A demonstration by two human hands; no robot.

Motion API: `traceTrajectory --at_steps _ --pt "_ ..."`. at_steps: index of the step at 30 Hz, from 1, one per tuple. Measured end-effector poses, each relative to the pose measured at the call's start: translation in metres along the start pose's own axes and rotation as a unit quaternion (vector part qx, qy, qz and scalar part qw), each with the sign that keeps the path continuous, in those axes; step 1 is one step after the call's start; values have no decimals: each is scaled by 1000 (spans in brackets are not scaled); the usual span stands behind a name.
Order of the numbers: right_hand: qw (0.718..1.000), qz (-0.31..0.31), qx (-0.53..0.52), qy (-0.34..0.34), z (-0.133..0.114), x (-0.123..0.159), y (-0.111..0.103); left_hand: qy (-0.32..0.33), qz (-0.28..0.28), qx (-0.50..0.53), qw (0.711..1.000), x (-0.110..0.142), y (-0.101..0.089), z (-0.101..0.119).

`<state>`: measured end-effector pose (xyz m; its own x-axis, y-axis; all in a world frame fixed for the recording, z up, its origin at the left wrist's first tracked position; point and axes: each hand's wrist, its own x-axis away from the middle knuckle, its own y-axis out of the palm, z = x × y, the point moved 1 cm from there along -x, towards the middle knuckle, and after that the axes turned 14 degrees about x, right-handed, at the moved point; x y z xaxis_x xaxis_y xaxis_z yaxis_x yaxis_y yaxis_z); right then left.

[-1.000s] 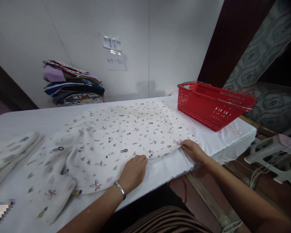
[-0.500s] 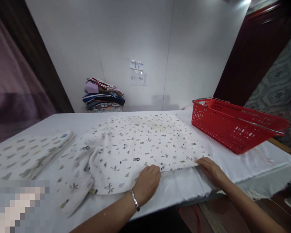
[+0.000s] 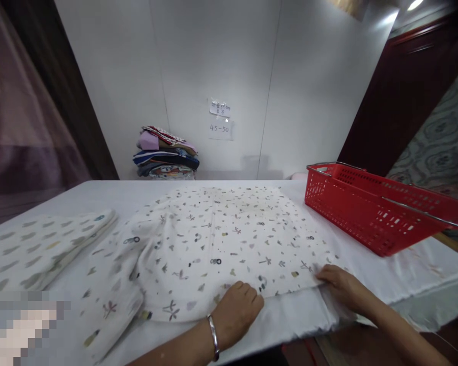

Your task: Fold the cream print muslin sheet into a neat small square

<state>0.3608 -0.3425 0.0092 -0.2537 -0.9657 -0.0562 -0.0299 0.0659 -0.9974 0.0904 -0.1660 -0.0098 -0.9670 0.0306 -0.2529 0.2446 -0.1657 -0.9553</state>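
A white cloth point(image 3: 229, 244) printed with small palm trees and other little motifs lies spread over the table, with rumpled folds on its left side. My left hand point(image 3: 238, 310), a silver bangle at its wrist, is closed on the near edge of the cloth, its fingertips partly hidden. At the near right corner, my right hand point(image 3: 341, 287) pinches the same edge between thumb and fingers. Left of the cloth lies another white cloth point(image 3: 34, 241) with grey cloud-like shapes, folded in layers.
The table point(image 3: 103, 190) has a white cover. A red plastic basket point(image 3: 366, 213) with metal handles stands at the right. Folded fabrics point(image 3: 168, 155) are stacked by the back wall, where paper notes point(image 3: 220, 122) are stuck. A purple curtain point(image 3: 26, 132) hangs at the left.
The camera view has shifted slightly, so the table, basket and hands sit lower in the picture. Both hands keep their places along the cloth's near edge.
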Motion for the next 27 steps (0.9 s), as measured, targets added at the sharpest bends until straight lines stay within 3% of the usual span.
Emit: traceTrajectory --at_steps 4,9,13,19,22,27 --pt "998 27 -49 -27 -18 -41 -13 -5 -18 9 1000 -7 -5 2" --pt "995 62 -54 -56 -48 -126 -2 -35 -68 103 992 -18 -21 -10" --pt "999 7 12 -51 -64 -196 16 -48 -21 167 985 -24 -27 -34" --pt "993 -92 48 48 -62 -260 32 13 -23 87 996 -18 11 -61" --pt "991 -119 44 48 -56 -274 33 51 32 21 998 -17 30 -71" --pt "990 -107 57 75 -43 -296 36 78 118 -55 988 -18 54 -78"
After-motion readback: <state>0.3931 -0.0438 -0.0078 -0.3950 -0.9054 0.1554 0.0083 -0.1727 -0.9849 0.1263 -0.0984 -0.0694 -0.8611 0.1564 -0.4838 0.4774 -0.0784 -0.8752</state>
